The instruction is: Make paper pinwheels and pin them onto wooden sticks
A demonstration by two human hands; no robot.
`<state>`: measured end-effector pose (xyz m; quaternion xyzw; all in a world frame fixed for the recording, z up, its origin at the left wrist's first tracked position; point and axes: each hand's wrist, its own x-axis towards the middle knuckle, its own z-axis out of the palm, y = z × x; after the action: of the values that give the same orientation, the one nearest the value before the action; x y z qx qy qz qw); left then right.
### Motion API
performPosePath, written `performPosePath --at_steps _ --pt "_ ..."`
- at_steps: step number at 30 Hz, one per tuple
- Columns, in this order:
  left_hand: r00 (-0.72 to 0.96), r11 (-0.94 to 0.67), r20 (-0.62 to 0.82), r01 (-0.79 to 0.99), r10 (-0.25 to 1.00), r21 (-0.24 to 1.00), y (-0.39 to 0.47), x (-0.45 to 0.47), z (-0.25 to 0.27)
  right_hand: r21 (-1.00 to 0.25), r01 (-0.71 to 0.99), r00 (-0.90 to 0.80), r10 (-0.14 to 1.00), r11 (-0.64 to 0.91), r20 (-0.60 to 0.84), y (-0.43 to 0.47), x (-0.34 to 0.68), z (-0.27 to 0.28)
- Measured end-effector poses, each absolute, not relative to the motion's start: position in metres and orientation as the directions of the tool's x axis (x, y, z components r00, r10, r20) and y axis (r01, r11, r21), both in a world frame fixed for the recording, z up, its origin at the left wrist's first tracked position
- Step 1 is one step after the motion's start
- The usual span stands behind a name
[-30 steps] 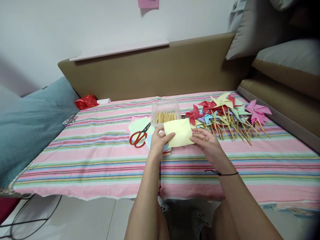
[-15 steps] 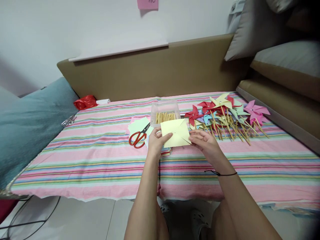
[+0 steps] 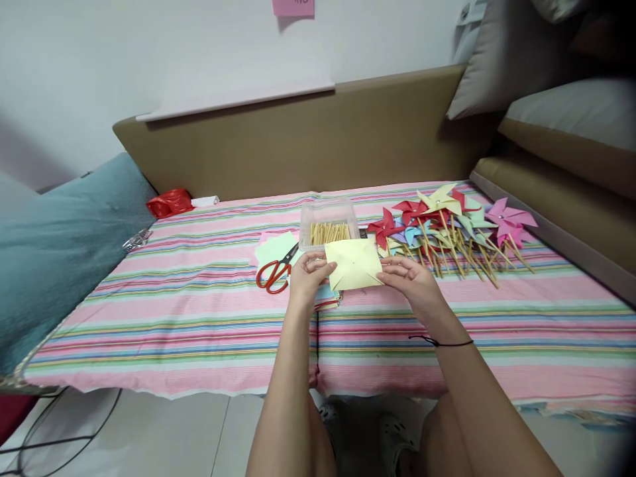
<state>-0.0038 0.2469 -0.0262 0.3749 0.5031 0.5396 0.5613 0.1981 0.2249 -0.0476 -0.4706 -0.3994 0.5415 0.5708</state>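
A square of pale yellow paper (image 3: 354, 264) with diagonal cuts and a small mark at its centre is held up between my hands. My left hand (image 3: 309, 275) pinches its left edge, thumb on the face. My right hand (image 3: 410, 281) grips the lower right edge between thumb and fingers. Red-handled scissors (image 3: 275, 271) lie on sheets of coloured paper (image 3: 275, 250) to the left. Behind the yellow square stands a clear plastic box (image 3: 325, 211) with short wooden sticks (image 3: 329, 232). More coloured paper (image 3: 328, 301) shows partly beneath my left hand.
Finished paper pinwheels (image 3: 440, 222) on sticks are heaped at the right. A striped cloth (image 3: 199, 265) covers the seat. A red plastic bag (image 3: 169, 203) and a white item (image 3: 205, 201) lie at the back left, a small shiny packet (image 3: 138, 240) nearer the blue cushion (image 3: 69, 238).
The yellow paper has shifted slightly right and turned a little in my hands. My left thumb has moved from over the paper towards its left edge.
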Motion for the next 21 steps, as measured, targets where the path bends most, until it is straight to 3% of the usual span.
performPosePath --at_steps 8,14,17,21 --pt "0.027 0.164 -0.162 -0.159 0.986 0.974 0.244 -0.0009 -0.0246 -0.957 -0.285 0.115 0.989 -0.061 -0.097 0.2225 0.1928 -0.0428" --pt "-0.054 0.147 -0.156 -0.137 0.986 0.98 0.2456 -0.0039 -0.0229 -0.96 -0.277 0.189 0.978 -0.03 -0.085 0.2237 0.1993 -0.0439" --pt "-0.078 0.151 -0.162 -0.125 0.984 0.981 0.2468 -0.005 -0.0232 -0.968 -0.244 0.226 0.974 0.06 0.003 0.2245 0.2019 -0.0433" --pt "0.003 0.254 -0.257 -0.158 0.966 0.954 0.2474 -0.0014 -0.0251 -0.945 -0.139 0.218 0.94 0.295 0.261 0.2247 0.2014 -0.0412"
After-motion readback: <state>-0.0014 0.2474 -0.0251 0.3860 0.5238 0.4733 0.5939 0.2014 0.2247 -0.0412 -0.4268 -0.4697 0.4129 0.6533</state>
